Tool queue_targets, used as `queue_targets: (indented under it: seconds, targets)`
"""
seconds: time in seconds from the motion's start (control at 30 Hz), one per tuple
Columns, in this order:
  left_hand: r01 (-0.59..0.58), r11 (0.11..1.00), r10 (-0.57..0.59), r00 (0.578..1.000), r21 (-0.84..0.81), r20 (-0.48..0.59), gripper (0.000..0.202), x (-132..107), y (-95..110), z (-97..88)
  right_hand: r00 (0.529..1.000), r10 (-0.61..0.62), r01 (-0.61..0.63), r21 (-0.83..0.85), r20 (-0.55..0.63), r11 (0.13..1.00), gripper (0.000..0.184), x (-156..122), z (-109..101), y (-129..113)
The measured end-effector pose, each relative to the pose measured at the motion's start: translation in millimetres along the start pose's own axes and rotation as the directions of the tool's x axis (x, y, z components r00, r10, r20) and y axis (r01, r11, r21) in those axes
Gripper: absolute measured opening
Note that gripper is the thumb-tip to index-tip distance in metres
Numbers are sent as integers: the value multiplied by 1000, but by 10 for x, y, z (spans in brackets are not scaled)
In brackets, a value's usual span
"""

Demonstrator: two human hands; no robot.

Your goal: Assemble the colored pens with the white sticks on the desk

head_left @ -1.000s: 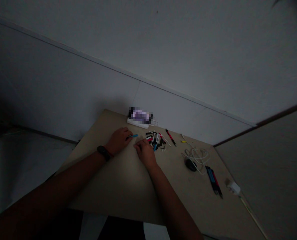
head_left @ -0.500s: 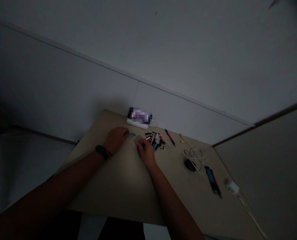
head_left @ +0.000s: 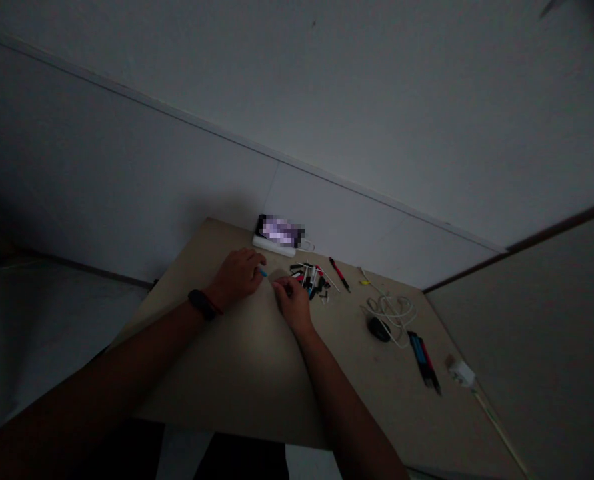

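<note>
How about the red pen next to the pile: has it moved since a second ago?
No. Judged against the white stand, the red pen lies in the same spot at the same slant, right of the pile.

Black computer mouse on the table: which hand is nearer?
Right. The right hand is left of the black computer mouse, beside the loose pen parts; the left hand is farther left.

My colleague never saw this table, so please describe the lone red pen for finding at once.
On the beige table, follow the far edge along the wall. Between the heap of pen parts and the tangled white cable lies the red pen with black ends. It lies alone, while the pens farther right are bunched together.
</note>
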State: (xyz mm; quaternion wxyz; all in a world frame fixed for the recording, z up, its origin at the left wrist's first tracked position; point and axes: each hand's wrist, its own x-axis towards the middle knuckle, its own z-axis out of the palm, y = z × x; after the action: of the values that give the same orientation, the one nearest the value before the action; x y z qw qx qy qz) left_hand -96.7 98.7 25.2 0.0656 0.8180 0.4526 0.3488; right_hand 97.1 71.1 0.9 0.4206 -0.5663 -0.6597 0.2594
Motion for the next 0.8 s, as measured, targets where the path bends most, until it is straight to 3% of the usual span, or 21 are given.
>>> queue_targets:
  seconds: [0.13, 0.27, 0.5, 0.63, 0.8]
  targets:
    - [14, 999, -15, 1000, -49, -25, 23, -1, -4, -14, 999, 43, -43, 64, 5, 997, 23, 4, 4, 8]
    - [51, 966, -55, 998, -255, -9, 24, -10, -53, 67, 995, 96, -91, 180, -22, 980, 28, 14, -6, 25]
    - [262, 730, -278, 958, -632, 76, 32, 12, -147, 155, 963, 233, -161, 413, -131, 896, 38, 48, -34, 40]
    - [281, 662, -253, 956, -695, 146, 35, 30, -183, 160, 966, 221, -133, 480, -132, 867, 37, 41, -32, -11]
    - [291, 685, -215, 957, -668, 196, 38, 23, -214, 185, 965, 227, -109, 590, -129, 800, 35, 50, -30, -95]
